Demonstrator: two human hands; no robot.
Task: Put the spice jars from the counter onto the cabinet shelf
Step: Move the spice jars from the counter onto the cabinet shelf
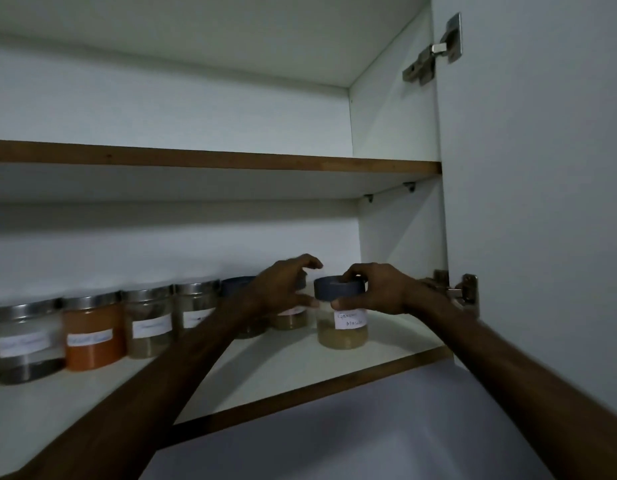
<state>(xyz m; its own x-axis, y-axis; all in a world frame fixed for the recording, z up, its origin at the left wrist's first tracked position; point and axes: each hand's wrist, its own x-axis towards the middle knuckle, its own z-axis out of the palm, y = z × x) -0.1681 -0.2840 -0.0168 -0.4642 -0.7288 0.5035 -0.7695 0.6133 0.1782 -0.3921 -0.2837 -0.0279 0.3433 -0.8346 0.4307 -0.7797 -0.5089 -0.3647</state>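
Setting down: right hand (373, 289) pinches the grey lid of the jar (341, 315), which stands on the shelf (300, 368) at the row's right end, likely to nudge it into line. Left hand (283, 285) cups the neighbouring jar (289, 318), fingers curled round it. Steel-lidded jars (92, 330) crowd leftward; hinge (463, 289) close right.

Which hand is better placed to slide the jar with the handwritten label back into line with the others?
The right hand. It already grips the labelled jar at its dark lid, while the left hand is wrapped around the neighbouring jar on the lower shelf.
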